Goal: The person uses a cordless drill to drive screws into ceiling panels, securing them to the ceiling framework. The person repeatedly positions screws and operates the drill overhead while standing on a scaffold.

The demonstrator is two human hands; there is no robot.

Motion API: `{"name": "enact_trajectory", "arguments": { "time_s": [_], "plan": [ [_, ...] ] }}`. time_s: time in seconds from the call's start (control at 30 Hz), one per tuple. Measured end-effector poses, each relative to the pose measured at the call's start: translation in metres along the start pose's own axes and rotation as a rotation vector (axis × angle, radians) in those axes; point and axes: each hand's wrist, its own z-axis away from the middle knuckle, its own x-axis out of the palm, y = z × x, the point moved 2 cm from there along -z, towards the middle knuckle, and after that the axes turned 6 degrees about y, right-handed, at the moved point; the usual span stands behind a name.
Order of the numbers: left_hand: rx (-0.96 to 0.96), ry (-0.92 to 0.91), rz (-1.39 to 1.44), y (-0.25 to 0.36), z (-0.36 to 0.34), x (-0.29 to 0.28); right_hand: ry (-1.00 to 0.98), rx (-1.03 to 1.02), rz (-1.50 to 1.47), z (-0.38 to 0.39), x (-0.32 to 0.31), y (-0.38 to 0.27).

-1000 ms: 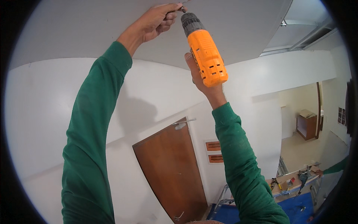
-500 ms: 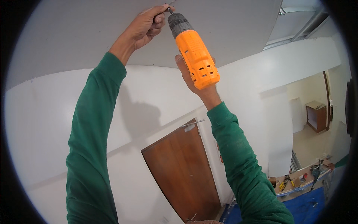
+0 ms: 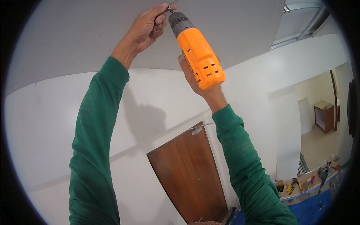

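Observation:
Overhead, my right hand point(image 3: 195, 77) is wrapped round the handle of an orange cordless drill point(image 3: 200, 56). Its dark chuck point(image 3: 180, 23) points up at the grey ceiling panel point(image 3: 93, 33). My left hand point(image 3: 150, 26) is raised beside the chuck, thumb and forefinger pinched at the tip of the bit point(image 3: 170, 9). Something small, perhaps a screw, sits between those fingertips against the panel, too small to make out. The other fingers of that hand are curled in. Most of the drill's handle is hidden behind its body.
Below stands a brown wooden door point(image 3: 189, 172) with a door closer point(image 3: 196, 129) at its top. A ceiling opening point(image 3: 298, 22) shows metal framing at upper right. Pliers point(image 3: 292, 186) and other tools lie on a board at lower right, beside a blue sheet point(image 3: 311, 208). A wooden cabinet point(image 3: 324, 116) stands beyond the doorway.
The view has shifted slightly, so the door and the room sit a little lower and further right. Both hands keep their grip, and the drill stays at the ceiling.

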Motion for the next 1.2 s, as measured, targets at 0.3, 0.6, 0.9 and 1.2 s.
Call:
{"name": "enact_trajectory", "arguments": {
  "time_s": [0.3,0.6,0.9,1.2],
  "plan": [
    [0.014,-0.029,0.049,-0.001,-0.001,0.001,-0.016,0.088,-0.022,0.007,0.005,0.005],
    [-0.01,0.028,0.058,-0.004,-0.005,0.004,0.052,-0.002,-0.034,0.002,0.007,-0.001],
    [-0.159,-0.107,0.037,0.003,-0.021,-0.017,-0.03,0.013,0.015,-0.002,0.006,-0.004],
    [0.993,0.175,-1.108,0.035,0.026,-0.055,-0.059,0.021,0.009,-0.001,0.008,0.005]
  ]
}}
